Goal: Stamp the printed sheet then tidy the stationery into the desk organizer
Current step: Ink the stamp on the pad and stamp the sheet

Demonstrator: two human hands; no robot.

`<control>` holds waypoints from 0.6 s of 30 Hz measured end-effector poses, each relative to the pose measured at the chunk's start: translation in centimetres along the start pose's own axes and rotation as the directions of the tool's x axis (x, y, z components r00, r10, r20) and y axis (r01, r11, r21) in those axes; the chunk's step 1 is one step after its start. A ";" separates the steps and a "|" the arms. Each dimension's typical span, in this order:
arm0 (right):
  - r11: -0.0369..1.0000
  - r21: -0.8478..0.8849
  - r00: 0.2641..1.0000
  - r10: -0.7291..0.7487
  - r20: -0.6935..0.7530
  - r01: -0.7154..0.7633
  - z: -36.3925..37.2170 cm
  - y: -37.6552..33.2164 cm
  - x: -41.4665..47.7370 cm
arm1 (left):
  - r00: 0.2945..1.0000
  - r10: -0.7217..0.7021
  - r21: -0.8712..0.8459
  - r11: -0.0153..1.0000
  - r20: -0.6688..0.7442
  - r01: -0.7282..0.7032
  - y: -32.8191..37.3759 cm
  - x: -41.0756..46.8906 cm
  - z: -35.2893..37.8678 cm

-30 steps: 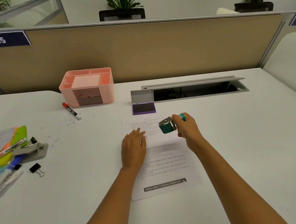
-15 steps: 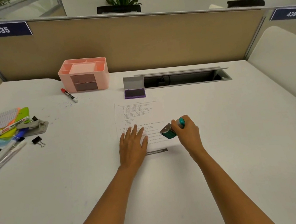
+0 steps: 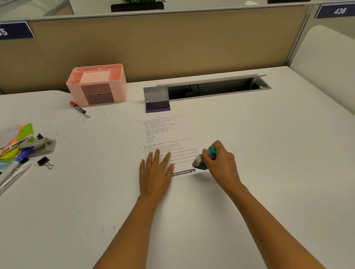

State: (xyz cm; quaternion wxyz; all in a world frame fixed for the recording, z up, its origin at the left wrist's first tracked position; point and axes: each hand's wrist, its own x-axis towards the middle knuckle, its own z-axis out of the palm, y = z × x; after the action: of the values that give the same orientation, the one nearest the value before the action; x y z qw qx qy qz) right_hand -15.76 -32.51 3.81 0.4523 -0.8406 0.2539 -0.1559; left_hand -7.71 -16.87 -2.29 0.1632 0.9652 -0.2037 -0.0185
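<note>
The printed sheet (image 3: 162, 134) lies flat in the middle of the white desk. My left hand (image 3: 156, 176) rests palm down on the sheet's lower left part, fingers spread. My right hand (image 3: 220, 162) grips a teal stamp (image 3: 200, 162), tilted with its face low over the sheet's bottom right corner. An open purple ink pad (image 3: 157, 105) sits just beyond the sheet's top edge. The pink desk organizer (image 3: 97, 84) stands at the back, against the partition. A red marker (image 3: 80, 109) lies in front of it.
A pile of markers, pens, sticky notes and a stapler (image 3: 2, 158) sits at the left, with a black binder clip (image 3: 44, 162) beside it. An open cable slot (image 3: 213, 87) is cut into the desk behind the sheet. A beige partition (image 3: 158, 45) closes the back.
My right hand carried the stamp from near the sheet's top down to its bottom right corner. My left hand slid down the sheet too. The camera view shifted.
</note>
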 end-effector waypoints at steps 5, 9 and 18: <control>0.994 -0.104 0.999 -0.039 0.016 0.041 0.2 0.1 -0.1 | 1.000 0.009 0.003 1.000 0.005 -0.009 0.0 0.0 0.0; 0.981 -0.179 0.997 -0.066 0.044 0.073 0.2 0.1 -0.2 | 1.000 0.020 0.019 1.000 0.001 -0.020 -0.2 -0.1 0.2; 0.956 -0.273 0.991 -0.088 0.096 0.112 0.0 -0.1 -0.1 | 0.999 0.031 0.015 0.999 0.013 -0.031 -0.3 -0.1 0.3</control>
State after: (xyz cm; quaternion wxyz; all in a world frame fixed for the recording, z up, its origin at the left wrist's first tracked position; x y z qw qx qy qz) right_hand -15.86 -32.44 3.90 0.3318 -0.9132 0.2114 -0.1065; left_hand -7.73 -16.61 -2.69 0.1547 0.9630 -0.2197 -0.0208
